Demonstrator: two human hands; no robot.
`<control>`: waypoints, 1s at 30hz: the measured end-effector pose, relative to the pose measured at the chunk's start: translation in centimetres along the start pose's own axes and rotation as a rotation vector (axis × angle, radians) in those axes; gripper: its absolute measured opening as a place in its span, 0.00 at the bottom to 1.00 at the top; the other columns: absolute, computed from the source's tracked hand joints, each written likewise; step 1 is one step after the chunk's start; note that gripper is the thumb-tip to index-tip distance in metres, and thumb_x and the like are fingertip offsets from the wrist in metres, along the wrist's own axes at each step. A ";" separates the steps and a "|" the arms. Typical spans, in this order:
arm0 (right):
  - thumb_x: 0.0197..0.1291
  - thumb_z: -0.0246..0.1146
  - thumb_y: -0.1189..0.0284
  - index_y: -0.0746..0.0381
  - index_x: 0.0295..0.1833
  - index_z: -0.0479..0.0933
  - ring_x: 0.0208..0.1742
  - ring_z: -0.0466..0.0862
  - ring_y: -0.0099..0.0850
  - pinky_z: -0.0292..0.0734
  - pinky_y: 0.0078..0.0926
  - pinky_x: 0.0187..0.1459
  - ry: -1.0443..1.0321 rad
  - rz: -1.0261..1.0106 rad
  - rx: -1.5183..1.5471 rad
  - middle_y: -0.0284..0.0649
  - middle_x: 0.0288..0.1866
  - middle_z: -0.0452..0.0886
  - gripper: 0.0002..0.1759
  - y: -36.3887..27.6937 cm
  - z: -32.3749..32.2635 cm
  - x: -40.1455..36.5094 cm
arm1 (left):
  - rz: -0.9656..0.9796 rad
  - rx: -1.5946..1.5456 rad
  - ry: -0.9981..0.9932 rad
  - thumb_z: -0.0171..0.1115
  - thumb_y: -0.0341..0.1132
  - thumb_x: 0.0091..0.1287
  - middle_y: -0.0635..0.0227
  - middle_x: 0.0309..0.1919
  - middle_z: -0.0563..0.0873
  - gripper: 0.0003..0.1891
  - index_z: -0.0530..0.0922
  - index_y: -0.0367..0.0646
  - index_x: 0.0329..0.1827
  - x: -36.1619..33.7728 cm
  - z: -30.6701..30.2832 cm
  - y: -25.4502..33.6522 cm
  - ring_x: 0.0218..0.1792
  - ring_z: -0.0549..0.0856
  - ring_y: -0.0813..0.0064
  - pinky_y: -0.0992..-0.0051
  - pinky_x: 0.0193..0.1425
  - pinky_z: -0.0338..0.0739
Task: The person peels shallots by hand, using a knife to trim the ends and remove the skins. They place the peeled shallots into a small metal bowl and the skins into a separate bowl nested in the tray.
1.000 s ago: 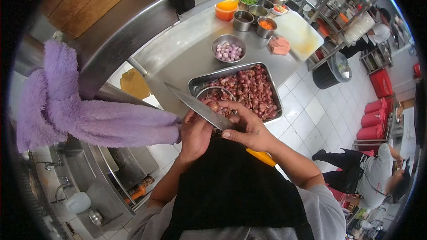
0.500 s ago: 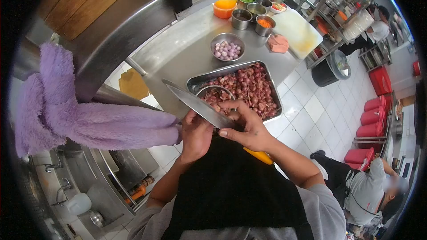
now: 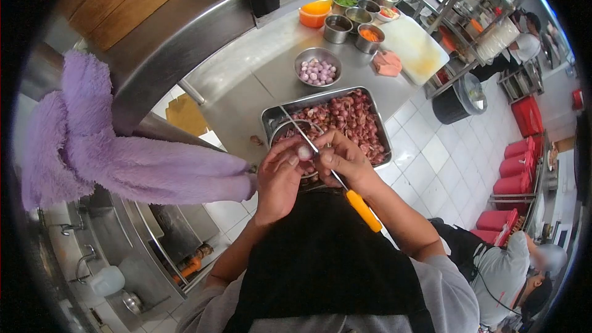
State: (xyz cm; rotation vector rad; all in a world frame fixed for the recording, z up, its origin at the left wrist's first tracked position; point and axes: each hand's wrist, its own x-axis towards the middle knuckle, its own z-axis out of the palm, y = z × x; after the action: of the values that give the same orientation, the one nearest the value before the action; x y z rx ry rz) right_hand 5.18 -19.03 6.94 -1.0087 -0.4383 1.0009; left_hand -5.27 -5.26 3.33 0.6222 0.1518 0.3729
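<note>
My left hand holds a pale peeled shallot between its fingertips, above a round metal bowl. In my right hand is a knife with a yellow handle, gripped near the base of its blade. The blade appears edge-on and points up and left, beside the shallot. Under both hands lies a rectangular metal tray full of red unpeeled shallots. Beyond the tray, a metal bowl contains peeled shallots. My hands partly cover the round bowl in the tray.
Small metal containers, an orange tub and a white cutting board stand farther back. A purple towel hangs at left. A black bin and a person are at right.
The knife has turned from blade flat to edge-on, with its tip farther right. The pale shallot now shows in my left hand, whose fingers have opened out around it. A peel piece now shows left of the tray.
</note>
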 end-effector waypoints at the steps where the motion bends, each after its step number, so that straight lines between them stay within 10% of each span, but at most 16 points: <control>1: 0.66 0.67 0.62 0.61 0.54 0.69 0.29 0.76 0.20 0.67 0.17 0.28 -0.013 0.051 0.037 0.33 0.31 0.76 0.20 0.0 -0.4 0.1 | -0.003 0.001 -0.040 0.57 0.26 0.72 0.61 0.54 0.82 0.15 0.75 0.35 0.61 0.2 -0.4 0.0 0.55 0.81 0.69 0.68 0.58 0.78; 17: 0.64 0.68 0.65 0.57 0.56 0.66 0.30 0.75 0.20 0.68 0.18 0.28 0.264 0.061 -0.102 0.32 0.33 0.75 0.21 4.6 -3.6 0.3 | 0.053 0.321 0.136 0.61 0.22 0.68 0.65 0.50 0.82 0.17 0.73 0.39 0.59 0.9 -5.1 0.1 0.49 0.82 0.75 0.73 0.53 0.78; 23: 0.68 0.63 0.63 0.50 0.77 0.59 0.26 0.70 0.20 0.64 0.18 0.25 -0.022 0.236 0.004 0.31 0.30 0.72 0.34 3.6 -3.0 -0.7 | 0.000 0.375 0.143 0.60 0.22 0.68 0.65 0.49 0.82 0.15 0.73 0.38 0.57 1.6 -5.5 -0.6 0.50 0.82 0.74 0.72 0.54 0.78; 30: 0.68 0.63 0.61 0.50 0.78 0.58 0.23 0.69 0.20 0.62 0.18 0.23 -0.039 0.211 -0.019 0.30 0.27 0.69 0.36 2.6 -1.3 -0.9 | -0.148 0.028 0.026 0.58 0.28 0.71 0.62 0.52 0.84 0.11 0.76 0.38 0.55 1.6 -5.2 -0.3 0.54 0.82 0.68 0.64 0.60 0.75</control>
State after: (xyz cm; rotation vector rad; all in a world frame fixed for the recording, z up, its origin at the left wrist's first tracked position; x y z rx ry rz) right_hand 4.39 -20.06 4.15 -1.0691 -0.3798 1.2089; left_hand -5.00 -2.06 -1.05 0.6295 0.2267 0.2362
